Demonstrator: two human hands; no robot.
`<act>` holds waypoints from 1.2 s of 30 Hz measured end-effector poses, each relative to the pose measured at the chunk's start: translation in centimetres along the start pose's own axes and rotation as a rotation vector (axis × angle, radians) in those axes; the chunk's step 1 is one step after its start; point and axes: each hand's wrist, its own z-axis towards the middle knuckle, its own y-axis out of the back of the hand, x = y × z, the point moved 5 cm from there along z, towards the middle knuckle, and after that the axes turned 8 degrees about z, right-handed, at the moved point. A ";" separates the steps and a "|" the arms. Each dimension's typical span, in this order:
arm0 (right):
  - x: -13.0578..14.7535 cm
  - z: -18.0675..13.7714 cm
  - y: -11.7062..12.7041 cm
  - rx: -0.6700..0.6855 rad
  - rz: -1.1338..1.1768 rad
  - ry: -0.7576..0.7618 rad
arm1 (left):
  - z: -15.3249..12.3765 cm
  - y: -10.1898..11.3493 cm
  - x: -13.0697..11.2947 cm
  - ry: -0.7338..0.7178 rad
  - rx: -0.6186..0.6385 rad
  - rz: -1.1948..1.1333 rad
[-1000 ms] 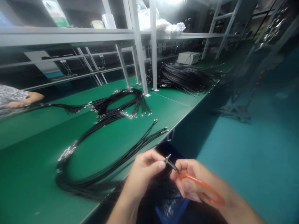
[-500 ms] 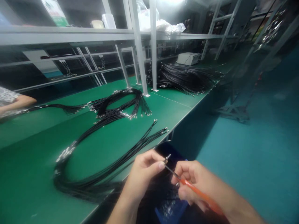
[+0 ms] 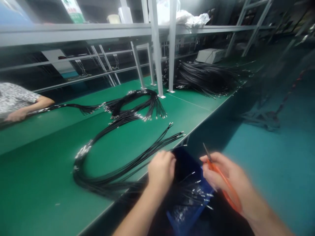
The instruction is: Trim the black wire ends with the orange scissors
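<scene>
My right hand (image 3: 225, 172) is closed around orange-handled scissors (image 3: 225, 182), their dark tip pointing up and away. My left hand (image 3: 161, 168) has its fingers curled down by the table edge, and whatever is in them is hidden. Below and between both hands, loose black cable ends (image 3: 197, 193) with shiny metal tips fan out over a blue bin (image 3: 194, 219). On the table, a long bundle of black cables (image 3: 86, 177) bends round in a curve and runs toward my left hand.
Another black cable bundle (image 3: 123, 103) lies coiled on the green table (image 3: 118, 144). A bigger cable pile (image 3: 204, 78) sits farther back near a pale box (image 3: 210, 55). White shelf posts (image 3: 157, 52) stand on the table. At left, a person's arm (image 3: 36, 105) rests by cables.
My left hand has moved off the scissor tip and turned down, its connector no longer showing. My right hand has moved right and up with the scissors. The view has shifted slightly.
</scene>
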 end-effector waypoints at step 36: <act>-1.2 0.3 -1.5 -0.256 0.412 0.277 | -1.3 1.4 -3.7 0.124 0.226 -0.725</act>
